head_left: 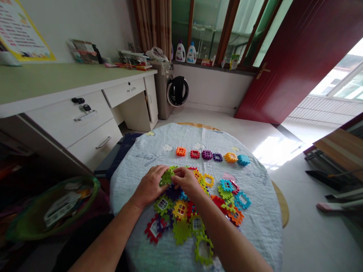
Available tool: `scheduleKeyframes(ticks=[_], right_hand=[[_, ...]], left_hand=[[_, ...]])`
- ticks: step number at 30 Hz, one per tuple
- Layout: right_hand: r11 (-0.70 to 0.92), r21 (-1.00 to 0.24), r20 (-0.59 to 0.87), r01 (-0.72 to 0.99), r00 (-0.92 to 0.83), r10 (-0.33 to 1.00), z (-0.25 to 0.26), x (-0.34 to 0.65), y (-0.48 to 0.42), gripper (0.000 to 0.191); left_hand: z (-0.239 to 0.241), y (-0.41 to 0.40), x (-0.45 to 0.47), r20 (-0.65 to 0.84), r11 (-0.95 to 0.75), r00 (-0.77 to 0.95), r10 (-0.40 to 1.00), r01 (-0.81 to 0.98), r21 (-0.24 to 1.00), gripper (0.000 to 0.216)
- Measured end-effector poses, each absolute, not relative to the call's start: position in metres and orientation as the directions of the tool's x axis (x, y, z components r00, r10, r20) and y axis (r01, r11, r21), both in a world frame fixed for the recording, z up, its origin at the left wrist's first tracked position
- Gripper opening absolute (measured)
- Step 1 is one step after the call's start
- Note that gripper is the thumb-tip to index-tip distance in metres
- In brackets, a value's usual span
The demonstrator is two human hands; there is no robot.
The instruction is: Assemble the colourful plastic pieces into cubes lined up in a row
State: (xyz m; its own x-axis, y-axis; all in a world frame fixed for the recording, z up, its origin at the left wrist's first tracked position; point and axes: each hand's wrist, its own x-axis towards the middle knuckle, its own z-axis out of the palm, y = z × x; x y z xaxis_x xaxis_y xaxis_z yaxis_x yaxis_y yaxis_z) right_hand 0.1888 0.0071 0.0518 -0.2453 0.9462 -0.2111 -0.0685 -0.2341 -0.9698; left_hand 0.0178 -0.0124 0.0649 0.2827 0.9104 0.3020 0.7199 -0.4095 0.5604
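My left hand [150,186] is closed around the left edge of a green toothed building block [168,176], just above a loose pile. From the other side, my right hand [185,181] pinches the same green block. Beneath and around both hands lie several interlocking plastic pieces: a yellow window piece [180,209], a green window piece [162,204], a red window piece [153,229] and a green open frame [203,250]. My right forearm hides part of the pile. To its right are a blue window piece [227,185] and an orange piece [236,217].
A row of sorted blocks runs along the far side of the cloth-covered table [136,162], from an orange block [180,151] to a blue block [243,160]. At left stand a green basket [98,185] and a white desk [93,121]. A washing machine [163,87] is beyond.
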Motion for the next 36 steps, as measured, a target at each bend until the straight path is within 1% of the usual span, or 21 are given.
scheduleKeyframes(ticks=[2,4,6,7,9,10,12,14,16,18,22,24,30,34,36], right_hand=[[-0.186,-0.981,-0.17,-0.048,-0.227,0.959,0.061,0.206,0.006,0.035],[-0.109,-0.994,-0.111,0.022,-0.156,0.982,0.069,0.237,0.007,0.036],[-0.029,-0.985,-0.035,0.168,-0.036,0.999,0.074,0.282,0.007,0.037],[0.004,-0.961,0.016,0.276,0.043,0.999,0.074,0.308,0.005,0.037],[0.004,-0.858,0.11,0.514,0.175,0.978,0.067,0.36,-0.001,0.036],[0.005,-0.793,0.153,0.61,0.191,0.97,0.06,0.385,-0.005,0.035],[0.038,-0.643,0.242,0.765,0.155,0.958,0.044,0.427,-0.016,0.035],[0.044,-0.514,0.311,0.857,0.138,0.94,0.026,0.456,-0.027,0.036],[0.038,-0.457,0.311,0.888,0.119,0.943,0.012,0.472,-0.035,0.036],[0.041,-0.439,0.315,0.898,0.111,0.943,0.002,0.478,-0.039,0.036],[0.029,-0.458,0.34,0.888,0.145,0.929,-0.003,0.477,-0.04,0.037],[0.029,-0.483,0.332,0.875,0.153,0.931,-0.002,0.477,-0.04,0.037],[0.031,-0.522,0.31,0.852,0.156,0.938,-0.001,0.48,-0.042,0.039],[0.046,-0.529,0.316,0.847,0.147,0.937,-0.001,0.479,-0.042,0.04],[0.051,-0.526,0.323,0.849,0.144,0.936,-0.001,0.478,-0.042,0.04]], left_hand=[[0.066,-0.011,0.016,0.305,-0.388,0.253,0.918,0.728,0.564,0.05],[0.066,-0.008,0.012,0.308,-0.347,0.196,0.931,0.735,0.583,0.05],[0.064,-0.004,0.006,0.322,-0.31,0.133,0.937,0.74,0.597,0.049],[0.062,-0.001,0.003,0.332,-0.296,0.104,0.937,0.743,0.601,0.049],[0.058,0.007,-0.005,0.347,-0.273,0.064,0.936,0.753,0.599,0.049],[0.056,0.012,-0.009,0.348,-0.264,0.053,0.936,0.761,0.593,0.049],[0.053,0.026,-0.016,0.335,-0.253,0.061,0.94,0.783,0.568,0.049],[0.053,0.045,-0.02,0.315,-0.251,0.089,0.945,0.816,0.521,0.049],[0.055,0.068,-0.022,0.288,-0.25,0.124,0.949,0.854,0.456,0.049],[0.06,0.094,-0.019,0.233,-0.262,0.182,0.955,0.886,0.383,0.05],[0.066,0.139,-0.005,0.064,-0.26,0.252,0.966,0.931,0.255,0.054],[0.065,0.155,0.003,0.005,-0.273,0.278,0.96,0.939,0.209,0.056],[0.056,0.177,0.01,-0.116,-0.28,0.307,0.945,0.938,0.204,0.062],[0.055,0.184,0.005,-0.191,-0.262,0.301,0.934,0.943,0.205,0.075],[0.055,0.185,0.004,-0.208,-0.269,0.309,0.928,0.942,0.203,0.073]])
